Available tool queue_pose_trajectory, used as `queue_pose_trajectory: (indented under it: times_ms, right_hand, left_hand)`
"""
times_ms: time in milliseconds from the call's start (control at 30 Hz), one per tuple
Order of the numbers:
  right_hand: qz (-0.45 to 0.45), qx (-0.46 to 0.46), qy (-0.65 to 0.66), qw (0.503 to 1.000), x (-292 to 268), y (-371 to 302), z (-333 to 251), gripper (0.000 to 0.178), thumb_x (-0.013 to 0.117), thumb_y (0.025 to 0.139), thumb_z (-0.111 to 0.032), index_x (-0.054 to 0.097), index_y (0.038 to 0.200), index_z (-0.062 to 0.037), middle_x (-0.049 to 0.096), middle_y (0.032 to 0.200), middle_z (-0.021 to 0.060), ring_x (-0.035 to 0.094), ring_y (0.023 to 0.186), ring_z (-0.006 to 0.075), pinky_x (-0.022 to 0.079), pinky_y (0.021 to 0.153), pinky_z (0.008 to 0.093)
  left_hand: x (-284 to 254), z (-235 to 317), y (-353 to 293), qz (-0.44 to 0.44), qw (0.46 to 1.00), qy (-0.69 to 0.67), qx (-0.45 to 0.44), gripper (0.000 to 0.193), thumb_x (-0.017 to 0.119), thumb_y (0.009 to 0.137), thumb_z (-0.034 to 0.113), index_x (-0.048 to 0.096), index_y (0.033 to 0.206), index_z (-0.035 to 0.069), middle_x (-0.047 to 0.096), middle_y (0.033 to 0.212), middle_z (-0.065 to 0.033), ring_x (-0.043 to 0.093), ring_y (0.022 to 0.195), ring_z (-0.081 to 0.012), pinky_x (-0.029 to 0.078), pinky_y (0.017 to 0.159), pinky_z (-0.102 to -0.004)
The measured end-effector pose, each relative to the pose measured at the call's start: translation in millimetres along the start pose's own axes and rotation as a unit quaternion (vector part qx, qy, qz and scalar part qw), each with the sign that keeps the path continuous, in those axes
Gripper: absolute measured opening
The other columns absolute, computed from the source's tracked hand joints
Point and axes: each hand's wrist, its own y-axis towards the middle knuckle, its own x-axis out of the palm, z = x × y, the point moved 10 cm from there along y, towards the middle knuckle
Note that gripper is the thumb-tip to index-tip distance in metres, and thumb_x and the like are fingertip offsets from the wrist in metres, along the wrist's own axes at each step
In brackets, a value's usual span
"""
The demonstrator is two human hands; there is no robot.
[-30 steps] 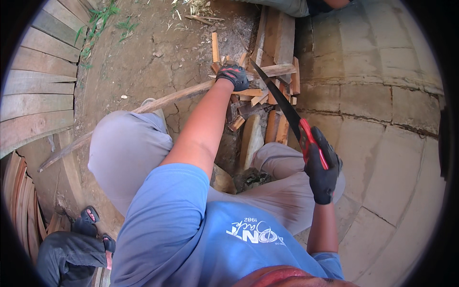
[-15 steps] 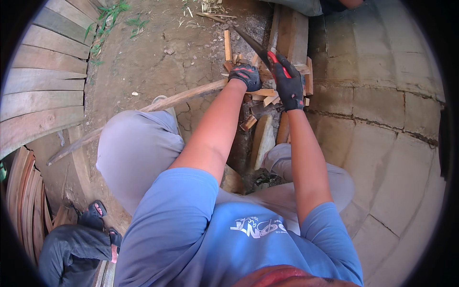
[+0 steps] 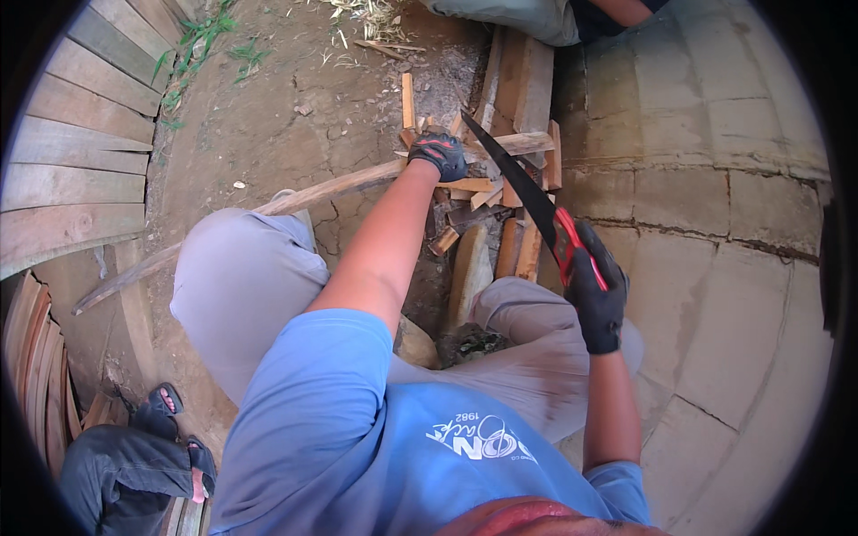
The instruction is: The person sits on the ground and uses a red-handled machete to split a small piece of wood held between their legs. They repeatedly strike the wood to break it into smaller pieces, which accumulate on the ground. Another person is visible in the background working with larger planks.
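Note:
A black-gloved left hand, my left hand (image 3: pixel 439 154), is closed over a long wooden strip (image 3: pixel 335 188). The strip slants from the lower left, past my knee, and its far end sticks out to the right of the glove. In my right hand (image 3: pixel 597 286), also gloved, is the red and black handle of a handsaw (image 3: pixel 525 180). Its dark blade points up and left, crossing the strip just right of my left hand. Whether the teeth touch the wood I cannot tell. Short wood offcuts (image 3: pixel 483 193) lie under and beside the strip.
Thick timber beams (image 3: pixel 527 85) lie ahead, with another person's leg (image 3: pixel 514 16) beyond them. Concrete slabs (image 3: pixel 688 205) cover the right side. Planks (image 3: pixel 80 179) stand at the left. A seated person's legs (image 3: pixel 125 469) show at the lower left.
My right hand has drawn the saw back toward my body and to the right, so much more of the blade shows. My left hand stays on the strip; the view has shifted slightly.

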Motion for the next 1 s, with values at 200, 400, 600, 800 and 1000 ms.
queue_pose_trajectory:
  times_ms: [200, 400, 600, 800, 1000]
  right_hand:
    - [-0.010, 0.090, -0.048, 0.995, -39.9, -67.9, -25.8, 0.041, 0.062, 0.104, -0.015, 0.070, 0.142, -0.0045, 0.070, 0.093, 0.0026, 0.056, 0.066, 0.0061, 0.048, 0.063, 0.0258]
    - [-0.007, 0.048, -0.112, 0.993, -39.3, -42.9, -66.0, 0.038, 0.067, 0.103, -0.020, 0.073, 0.138, -0.0040, 0.080, 0.102, 0.0098, 0.070, 0.081, 0.0130, 0.056, 0.079, 0.0318]
    - [0.008, 0.094, -0.048, 0.994, -40.9, -38.3, -75.3, 0.039, 0.069, 0.102, -0.018, 0.073, 0.138, -0.0046, 0.078, 0.099, 0.0090, 0.063, 0.068, 0.0096, 0.054, 0.068, 0.0284]
    - [0.044, 0.008, -0.056, 0.997, -37.3, -49.7, -70.8, 0.036, 0.069, 0.103, -0.018, 0.073, 0.136, -0.0040, 0.081, 0.113, 0.0113, 0.075, 0.095, 0.0178, 0.057, 0.086, 0.0338]
    - [0.023, -0.009, -0.101, 0.995, 11.8, -26.2, -42.0, 0.040, 0.064, 0.105, -0.028, 0.069, 0.142, -0.0124, 0.075, 0.128, 0.0180, 0.072, 0.117, 0.0339, 0.053, 0.103, 0.0412]
  left_hand:
    - [-3.8, 7.7, -5.5, 0.043, 0.999, 0.016, 0.000, 0.049, 0.057, 0.090, 0.033, 0.075, 0.124, 0.001, 0.073, 0.127, -0.0251, 0.072, 0.119, -0.0389, 0.056, 0.104, -0.0482]
    - [-0.4, 5.8, -7.2, 0.013, 1.000, 0.004, -0.011, 0.049, 0.057, 0.090, 0.031, 0.074, 0.125, 0.000, 0.073, 0.128, -0.0250, 0.072, 0.119, -0.0382, 0.056, 0.105, -0.0474]
    - [-0.2, 2.2, -4.5, 0.010, 1.000, 0.007, -0.011, 0.049, 0.057, 0.091, 0.032, 0.074, 0.125, 0.001, 0.073, 0.128, -0.0245, 0.071, 0.120, -0.0388, 0.056, 0.105, -0.0479]
    - [-3.2, 10.5, -4.4, -0.008, 1.000, 0.003, -0.014, 0.053, 0.060, 0.090, 0.035, 0.071, 0.131, 0.002, 0.071, 0.133, -0.0247, 0.070, 0.123, -0.0397, 0.055, 0.106, -0.0495]
    - [-8.2, 9.0, -2.0, 0.012, 1.000, 0.004, -0.029, 0.062, 0.061, 0.091, 0.037, 0.061, 0.142, 0.003, 0.067, 0.141, -0.0254, 0.067, 0.127, -0.0415, 0.054, 0.108, -0.0501]
